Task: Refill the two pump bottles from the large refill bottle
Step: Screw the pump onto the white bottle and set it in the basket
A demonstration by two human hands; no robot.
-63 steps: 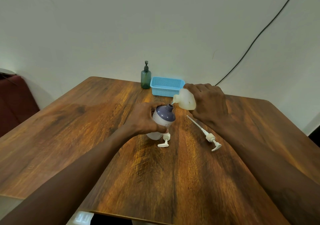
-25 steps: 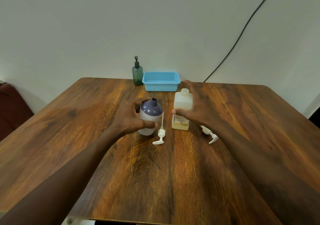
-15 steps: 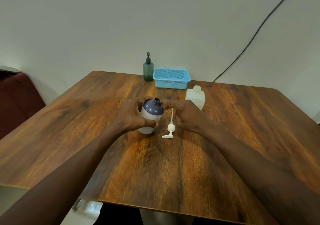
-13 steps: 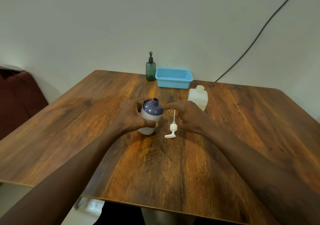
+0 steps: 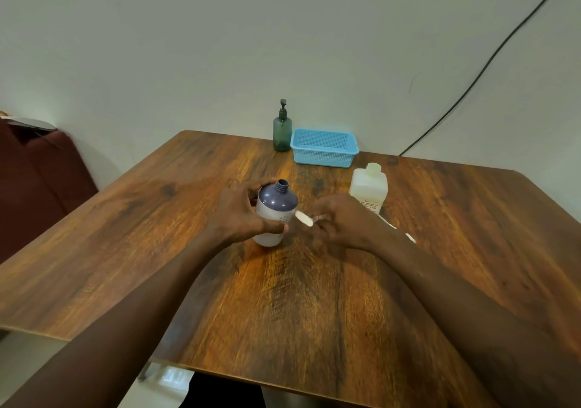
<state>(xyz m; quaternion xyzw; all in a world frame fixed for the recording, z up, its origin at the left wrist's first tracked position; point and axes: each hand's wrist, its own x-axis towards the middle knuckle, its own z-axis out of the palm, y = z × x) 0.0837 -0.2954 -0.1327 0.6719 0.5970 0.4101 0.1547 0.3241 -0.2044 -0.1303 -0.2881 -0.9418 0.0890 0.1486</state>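
At a wooden table [image 5: 157, 250], a person's left hand [image 5: 242, 216] wraps round the body of an open purple-topped pump bottle [image 5: 276, 209], which stands upright w/ its neck bare, while the right hand [image 5: 342, 222] pinches a white pump head [image 5: 304, 219] just beside the bottle's shoulder, nozzle end toward it; its dip tube is hidden behind the fingers. The large refill bottle [image 5: 368, 187] stands upright just behind the right hand, apparently uncapped, w/ little liquid visible inside. A second white pump [image 5: 408, 237] lies on the table beyond the right wrist, mostly hidden. At the far edge a green pump bottle [image 5: 282, 131], pump fitted, stands beside a blue basket [image 5: 323, 148]. Judged step: re-fitting the pump to the purple bottle, pour apparently done. Next move likely calls for swinging the tube upright, threading it down the narrow neck and screwing the collar on, left hand bracing vs. tipping. Whether the green bottle was refilled can't be told.
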